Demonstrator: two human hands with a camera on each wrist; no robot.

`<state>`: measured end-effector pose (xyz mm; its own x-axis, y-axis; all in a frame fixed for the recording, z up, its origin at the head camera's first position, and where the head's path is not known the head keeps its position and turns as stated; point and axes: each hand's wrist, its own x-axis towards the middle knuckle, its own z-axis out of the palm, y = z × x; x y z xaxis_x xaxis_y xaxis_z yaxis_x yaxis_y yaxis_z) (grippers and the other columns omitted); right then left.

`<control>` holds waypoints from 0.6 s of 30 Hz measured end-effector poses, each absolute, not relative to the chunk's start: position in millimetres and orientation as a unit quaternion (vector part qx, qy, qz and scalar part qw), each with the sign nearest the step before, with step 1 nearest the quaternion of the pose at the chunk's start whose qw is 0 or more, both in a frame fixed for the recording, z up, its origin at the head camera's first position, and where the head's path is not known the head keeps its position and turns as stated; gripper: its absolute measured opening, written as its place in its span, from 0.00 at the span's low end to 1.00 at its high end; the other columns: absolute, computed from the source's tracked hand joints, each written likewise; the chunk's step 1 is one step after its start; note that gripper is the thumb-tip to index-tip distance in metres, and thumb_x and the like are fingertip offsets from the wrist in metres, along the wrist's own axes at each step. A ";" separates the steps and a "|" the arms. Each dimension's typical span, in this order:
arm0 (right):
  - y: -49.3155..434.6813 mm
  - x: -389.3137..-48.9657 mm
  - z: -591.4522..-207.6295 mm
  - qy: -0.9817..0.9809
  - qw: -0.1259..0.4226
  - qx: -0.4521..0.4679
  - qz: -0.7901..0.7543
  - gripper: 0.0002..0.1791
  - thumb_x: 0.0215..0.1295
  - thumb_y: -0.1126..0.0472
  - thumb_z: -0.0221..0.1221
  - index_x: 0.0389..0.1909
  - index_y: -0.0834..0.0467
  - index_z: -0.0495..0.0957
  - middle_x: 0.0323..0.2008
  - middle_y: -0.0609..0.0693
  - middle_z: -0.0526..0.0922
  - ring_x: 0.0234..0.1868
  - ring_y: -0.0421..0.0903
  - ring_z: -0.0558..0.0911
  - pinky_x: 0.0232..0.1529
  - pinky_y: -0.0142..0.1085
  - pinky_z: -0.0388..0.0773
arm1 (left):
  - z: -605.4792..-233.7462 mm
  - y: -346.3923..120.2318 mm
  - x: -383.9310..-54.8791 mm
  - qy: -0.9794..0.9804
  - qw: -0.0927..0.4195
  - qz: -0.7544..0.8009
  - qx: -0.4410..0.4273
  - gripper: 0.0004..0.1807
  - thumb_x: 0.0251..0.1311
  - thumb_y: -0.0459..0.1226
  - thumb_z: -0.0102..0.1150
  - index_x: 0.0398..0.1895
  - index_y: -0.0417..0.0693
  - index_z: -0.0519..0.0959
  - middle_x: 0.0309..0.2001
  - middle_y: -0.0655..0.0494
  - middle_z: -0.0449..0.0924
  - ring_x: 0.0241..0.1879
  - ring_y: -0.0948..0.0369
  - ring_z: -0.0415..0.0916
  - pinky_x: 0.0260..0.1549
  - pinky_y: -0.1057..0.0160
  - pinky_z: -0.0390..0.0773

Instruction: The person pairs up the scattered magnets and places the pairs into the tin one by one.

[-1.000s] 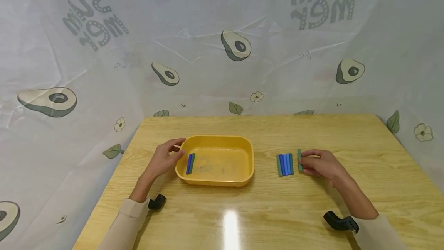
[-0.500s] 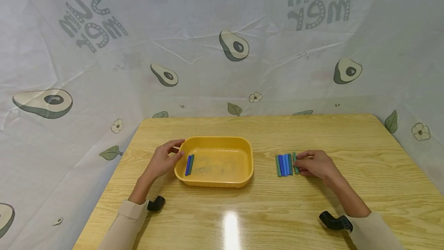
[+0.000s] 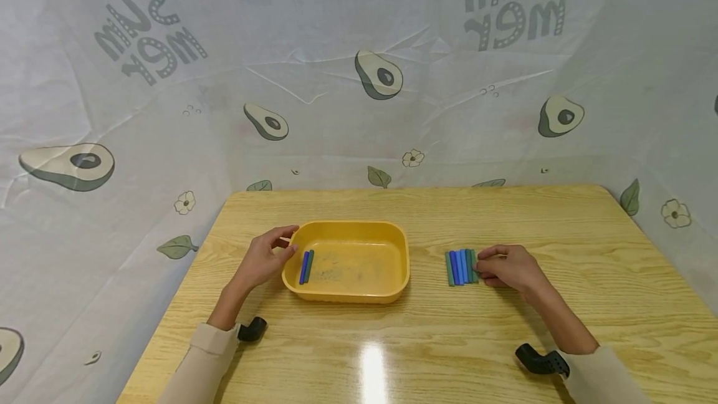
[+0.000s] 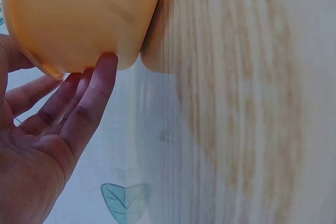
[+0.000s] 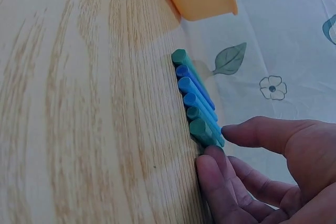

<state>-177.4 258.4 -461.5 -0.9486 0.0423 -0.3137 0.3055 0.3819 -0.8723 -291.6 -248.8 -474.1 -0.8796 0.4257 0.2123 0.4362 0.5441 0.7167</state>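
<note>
In the head view a yellow plastic tray point(image 3: 352, 295) stands left of the table's middle. A dark blue stick point(image 3: 304, 267) and a dark green stick point(image 3: 310, 265) lie side by side at its left end. My left hand point(image 3: 266, 257) holds the tray's left edge, thumb over the rim and fingertips against the outer wall point(image 4: 84, 24). On the right, several crayon-like green and blue sticks point(image 3: 460, 267) lie in a tight upright row. My right hand point(image 3: 510, 265) pinches the rightmost green stick point(image 5: 200, 130) between thumb and fingers, against the row.
The wooden table point(image 3: 437, 341) reaches back to a white cloth point(image 3: 325, 67) printed with avocados, leaves and flowers. Black wrist devices point(image 3: 541, 360) sit at both cuffs. Table surface lies between the tray and the stick row.
My right hand has moved left with the green stick, closing the gap to the row. The left hand and tray hold their place; the view has shifted slightly.
</note>
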 end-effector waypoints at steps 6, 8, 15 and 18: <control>262.4 -178.3 -459.8 0.808 0.140 0.105 -0.562 0.30 0.70 0.56 0.60 0.64 0.73 0.68 0.44 0.56 0.85 0.41 0.47 0.87 0.42 0.39 0.85 | -474.6 -250.2 -290.6 -0.876 0.005 -0.413 -0.248 0.26 0.69 0.42 0.60 0.68 0.46 0.73 0.61 0.43 0.76 0.51 0.49 0.81 0.44 0.53 0.84; 264.0 -180.1 -458.6 0.799 0.144 0.108 -0.574 0.32 0.70 0.56 0.60 0.66 0.73 0.66 0.45 0.55 0.86 0.42 0.45 0.87 0.43 0.39 0.85 | -475.5 -250.3 -291.6 -0.873 0.005 -0.418 -0.252 0.26 0.69 0.41 0.60 0.68 0.45 0.72 0.61 0.42 0.77 0.50 0.48 0.81 0.42 0.55 0.84; 270.9 -183.2 -447.8 0.706 0.164 0.075 -0.684 0.36 0.72 0.58 0.59 0.72 0.73 0.57 0.52 0.53 0.85 0.49 0.42 0.86 0.50 0.38 0.82 | -475.8 -250.3 -294.0 -0.873 0.013 -0.414 -0.258 0.26 0.69 0.42 0.60 0.68 0.46 0.72 0.60 0.43 0.77 0.50 0.49 0.81 0.44 0.54 0.84; 270.5 -184.3 -443.5 0.627 0.183 0.054 -0.755 0.27 0.73 0.62 0.58 0.69 0.64 0.67 0.52 0.50 0.85 0.52 0.43 0.85 0.53 0.38 0.80 | -474.6 -251.0 -292.8 -0.876 0.014 -0.409 -0.255 0.26 0.69 0.43 0.60 0.68 0.47 0.73 0.61 0.45 0.77 0.50 0.50 0.81 0.46 0.51 0.83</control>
